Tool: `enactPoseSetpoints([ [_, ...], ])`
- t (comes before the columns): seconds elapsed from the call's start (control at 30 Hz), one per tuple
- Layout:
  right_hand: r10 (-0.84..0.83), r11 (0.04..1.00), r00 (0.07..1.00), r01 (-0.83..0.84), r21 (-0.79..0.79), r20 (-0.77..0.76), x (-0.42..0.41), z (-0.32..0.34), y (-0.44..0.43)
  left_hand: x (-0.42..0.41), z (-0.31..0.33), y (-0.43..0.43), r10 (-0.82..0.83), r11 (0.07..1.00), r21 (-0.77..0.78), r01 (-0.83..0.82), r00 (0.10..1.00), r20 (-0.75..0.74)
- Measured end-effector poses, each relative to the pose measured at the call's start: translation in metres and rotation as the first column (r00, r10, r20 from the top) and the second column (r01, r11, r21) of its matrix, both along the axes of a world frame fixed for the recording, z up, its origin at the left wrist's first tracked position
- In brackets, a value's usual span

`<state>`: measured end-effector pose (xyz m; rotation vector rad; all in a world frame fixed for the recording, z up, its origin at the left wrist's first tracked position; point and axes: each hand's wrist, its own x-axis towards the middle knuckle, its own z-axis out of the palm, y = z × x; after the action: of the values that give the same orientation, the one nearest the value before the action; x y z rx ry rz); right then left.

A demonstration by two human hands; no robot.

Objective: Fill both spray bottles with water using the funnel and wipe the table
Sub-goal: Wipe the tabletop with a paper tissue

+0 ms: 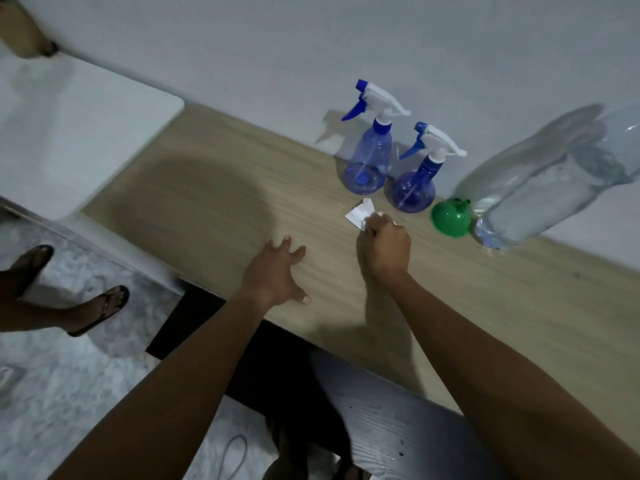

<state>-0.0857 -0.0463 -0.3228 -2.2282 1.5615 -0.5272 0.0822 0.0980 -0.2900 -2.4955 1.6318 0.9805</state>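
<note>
Pale wood-grain table (194, 188) runs along a grey-white wall (277, 46). On it the right hand (386, 249) is fisted knuckles-up, its fingers curled round a crumpled white tissue (360, 214) pressed to the wood just in front of the two blue spray bottles (369, 161). The left hand (273, 271) lies near the front edge, fingers spread and straight, holding nothing.

Most of the tissue is hidden under the fist. I cannot tell how full the bottles are.

A green funnel (450, 216) sits right of the shorter bottle, touching a large clear water bottle (540, 181), which is blurred and cut off at the right edge. Sandalled feet (104, 306) stand on the floor at left.
</note>
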Motion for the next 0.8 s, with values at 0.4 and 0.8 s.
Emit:
enactPoseSetpoints([
  [0.4, 0.36, 0.933, 0.925, -0.353, 0.074, -0.121, 0.025, 0.002, -0.01, 0.004, -0.002, -0.005, -0.025, 0.999, 0.023, 0.024, 0.998, 0.049],
  [0.8, 0.557, 0.831, 0.819, -0.544, 0.117, -0.142, -0.074, -0.001, 0.076, -0.007, 0.003, 0.006, 0.02, 0.999, -0.026, -0.019, 0.999, 0.029],
])
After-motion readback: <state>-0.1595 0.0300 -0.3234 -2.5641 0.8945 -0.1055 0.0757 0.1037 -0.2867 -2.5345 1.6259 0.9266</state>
